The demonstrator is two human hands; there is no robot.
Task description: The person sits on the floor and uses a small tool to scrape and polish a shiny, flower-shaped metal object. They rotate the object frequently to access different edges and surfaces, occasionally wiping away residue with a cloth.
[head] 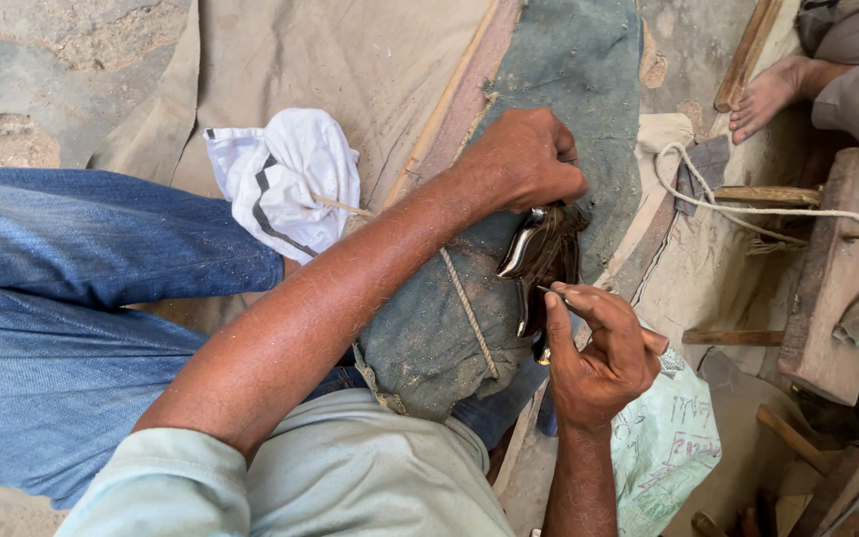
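A person seated on the ground works a small shiny metal piece (539, 254) propped on a dusty green pad (559, 89) over the knee. The left hand (524, 159) closes its grip on the piece's upper end, pinning it; the right hand (599, 353), just below the piece, pinches a thin pointed tool (552, 292) against its edge. The risk — the tool skidding off the polished metal toward the left fingers, should the piece shift on the loose pad.

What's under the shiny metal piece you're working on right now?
The shiny metal piece rests on a dusty blue-green cloth draped over the knee. The left hand presses it down, the right hand holds a thin tool. Its underside is hidden.
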